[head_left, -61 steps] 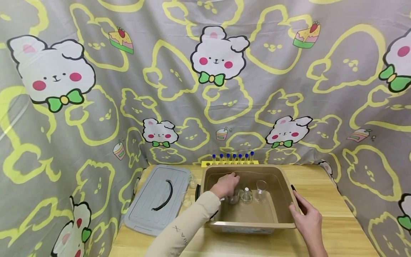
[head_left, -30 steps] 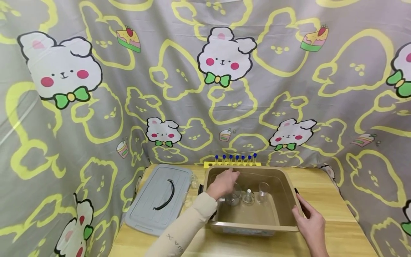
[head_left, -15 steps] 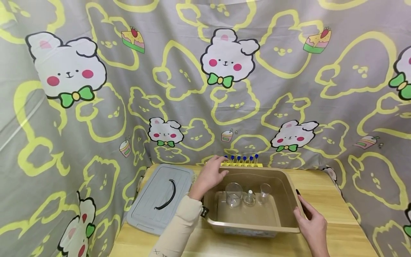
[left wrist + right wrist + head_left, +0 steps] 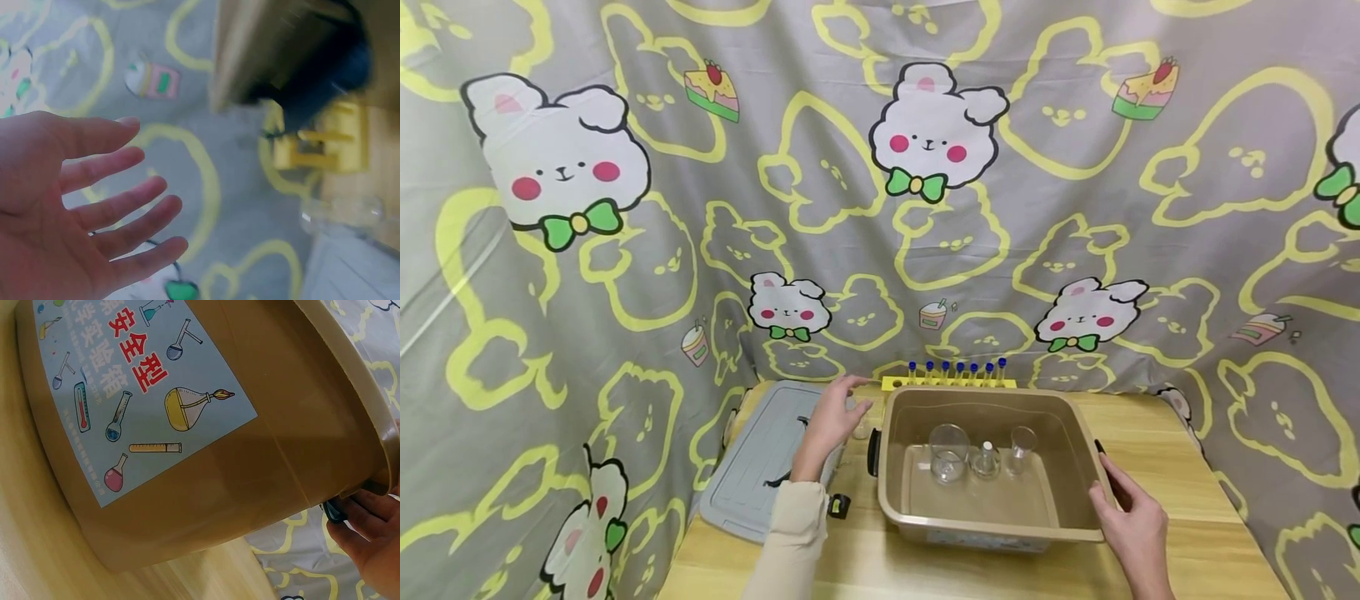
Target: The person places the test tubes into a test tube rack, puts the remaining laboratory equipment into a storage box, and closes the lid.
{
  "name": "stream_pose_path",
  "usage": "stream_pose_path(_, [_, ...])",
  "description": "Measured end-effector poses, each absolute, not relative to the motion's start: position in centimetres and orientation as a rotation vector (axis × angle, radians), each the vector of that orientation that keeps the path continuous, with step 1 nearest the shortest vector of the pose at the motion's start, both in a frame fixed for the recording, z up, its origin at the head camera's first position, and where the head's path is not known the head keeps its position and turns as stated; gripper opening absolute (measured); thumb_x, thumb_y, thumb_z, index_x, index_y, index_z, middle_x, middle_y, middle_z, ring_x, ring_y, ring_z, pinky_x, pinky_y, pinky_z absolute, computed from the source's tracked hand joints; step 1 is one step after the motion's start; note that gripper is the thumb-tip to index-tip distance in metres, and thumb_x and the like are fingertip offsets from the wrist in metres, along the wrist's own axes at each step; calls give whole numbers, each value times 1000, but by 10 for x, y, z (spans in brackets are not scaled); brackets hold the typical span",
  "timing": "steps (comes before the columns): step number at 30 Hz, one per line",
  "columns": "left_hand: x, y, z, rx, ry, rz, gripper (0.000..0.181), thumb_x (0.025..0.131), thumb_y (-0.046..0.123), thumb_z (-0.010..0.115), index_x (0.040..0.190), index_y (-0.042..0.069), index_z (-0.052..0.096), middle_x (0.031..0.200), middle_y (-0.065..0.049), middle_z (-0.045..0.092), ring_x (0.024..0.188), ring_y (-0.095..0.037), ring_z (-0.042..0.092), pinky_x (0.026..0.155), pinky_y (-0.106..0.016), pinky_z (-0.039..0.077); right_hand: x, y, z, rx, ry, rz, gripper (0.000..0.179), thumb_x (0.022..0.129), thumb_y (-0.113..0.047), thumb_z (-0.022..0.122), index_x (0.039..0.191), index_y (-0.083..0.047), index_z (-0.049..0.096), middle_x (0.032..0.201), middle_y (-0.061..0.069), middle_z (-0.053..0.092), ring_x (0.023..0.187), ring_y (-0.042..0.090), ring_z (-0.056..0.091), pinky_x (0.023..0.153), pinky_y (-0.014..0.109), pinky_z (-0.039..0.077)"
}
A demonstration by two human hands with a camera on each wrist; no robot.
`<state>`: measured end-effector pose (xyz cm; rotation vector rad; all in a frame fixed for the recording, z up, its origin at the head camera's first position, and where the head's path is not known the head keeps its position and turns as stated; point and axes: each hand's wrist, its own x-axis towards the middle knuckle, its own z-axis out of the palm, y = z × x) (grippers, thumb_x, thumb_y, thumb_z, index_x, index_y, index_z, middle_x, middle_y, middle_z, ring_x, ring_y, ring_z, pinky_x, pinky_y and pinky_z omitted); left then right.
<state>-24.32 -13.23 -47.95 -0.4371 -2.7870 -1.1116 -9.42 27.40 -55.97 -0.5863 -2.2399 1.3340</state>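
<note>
My left hand (image 4: 831, 429) hovers above the grey lid (image 4: 741, 475) in the head view, fingers spread and holding nothing. The left wrist view also has the left hand (image 4: 81, 212) with its palm bare. Just beyond its fingertips stands a small clear glass vessel (image 4: 861, 429), partly hidden. My right hand (image 4: 1131, 517) grips the right side of the brown plastic bin (image 4: 992, 535), thumb at the rim and fingers by the black handle. Inside the bin stand a glass beaker (image 4: 949, 467), a small glass alcohol lamp with a white top (image 4: 985, 460) and a flared glass (image 4: 1021, 450).
Behind the bin a yellow rack (image 4: 891, 383) holds several blue-capped tubes (image 4: 959, 368). A patterned curtain (image 4: 925, 250) closes off the back and sides. The wooden table (image 4: 1195, 500) extends right of the bin. A printed label (image 4: 144, 394) covers the bin's front.
My left hand has come up out of the bin, passed over its left rim and moved left above the lid. The right hand stays on the bin's side.
</note>
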Motion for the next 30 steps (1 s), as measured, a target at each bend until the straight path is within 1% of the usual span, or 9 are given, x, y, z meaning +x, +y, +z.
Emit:
stream_pose_path(4, [-239, -150, -501, -379, -2790, -1117, 37, 95, 9, 73, 130, 0, 65, 129, -21, 63, 114, -40, 62, 94, -55, 54, -95, 273, -559, -571, -2251, 1331, 42, 90, -6, 68, 132, -4, 69, 122, 22, 66, 87, -31, 45, 77, -1, 42])
stream_pose_path(6, [-238, -157, -511, -392, -2781, -1109, 37, 92, 4, 75, 127, -3, 66, 127, -24, 63, 112, -43, 62, 93, -56, 54, -95, 272, -559, -563, -2248, 1330, 42, 90, -5, 68, 132, -4, 69, 122, 23, 66, 87, -31, 44, 77, -1, 41])
stream_pose_path(9, [-235, -165, -524, -378, -2794, -1114, 40, 86, -1, 79, 124, -3, 68, 125, -25, 62, 111, -45, 62, 92, -56, 55, -95, 273, -559, -564, -2249, 1316, 42, 90, -6, 68, 132, -4, 69, 121, 23, 67, 87, -31, 45, 77, -2, 41])
stream_pose_path(11, [-233, -169, -533, -371, -2816, -1091, 42, 83, 0, 82, 123, -3, 68, 124, -25, 62, 110, -45, 62, 90, -56, 55, -95, 273, -559, -569, -2247, 1306, 41, 90, -7, 69, 131, -6, 70, 121, 22, 67, 87, -31, 45, 77, -2, 41])
stream_pose_path(16, [-227, -176, -553, -346, -2885, -1067, 45, 83, 6, 84, 124, -2, 68, 125, -25, 62, 109, -44, 62, 89, -56, 55, -94, 274, -559, -550, -2237, 1307, 41, 89, -6, 69, 130, -4, 70, 119, 23, 67, 88, -30, 46, 77, -2, 41])
stream_pose_path(20, [-226, -180, -565, -343, -2911, -1108, 45, 82, 4, 84, 124, -4, 68, 125, -27, 62, 109, -48, 61, 88, -58, 55, -94, 273, -559, -561, -2238, 1314, 41, 90, -6, 69, 131, -5, 70, 120, 22, 66, 88, -30, 46, 77, -2, 41])
stream_pose_path(22, [-226, -181, -571, -355, -2925, -1105, 47, 80, 3, 85, 123, -5, 68, 125, -28, 63, 109, -49, 61, 88, -58, 55, -94, 273, -560, -564, -2230, 1316, 41, 89, -6, 69, 130, -5, 71, 120, 22, 66, 87, -30, 46, 77, -2, 41])
stream_pose_path(28, [-228, -180, -586, -336, -2953, -1082, 58, 74, 2, 90, 125, -7, 66, 121, -30, 62, 103, -46, 63, 85, -55, 57, -93, 275, -560, -552, -2218, 1301, 40, 88, -5, 70, 129, -5, 72, 117, 22, 68, 86, -31, 46, 77, -2, 41])
stream_pose_path(30, [-228, -179, -590, -322, -2943, -1079, 61, 72, 2, 92, 125, -8, 65, 119, -30, 63, 103, -46, 63, 87, -55, 56, -93, 275, -560, -543, -2220, 1295, 40, 88, -5, 70, 128, -5, 72, 116, 22, 68, 86, -31, 46, 77, -2, 41])
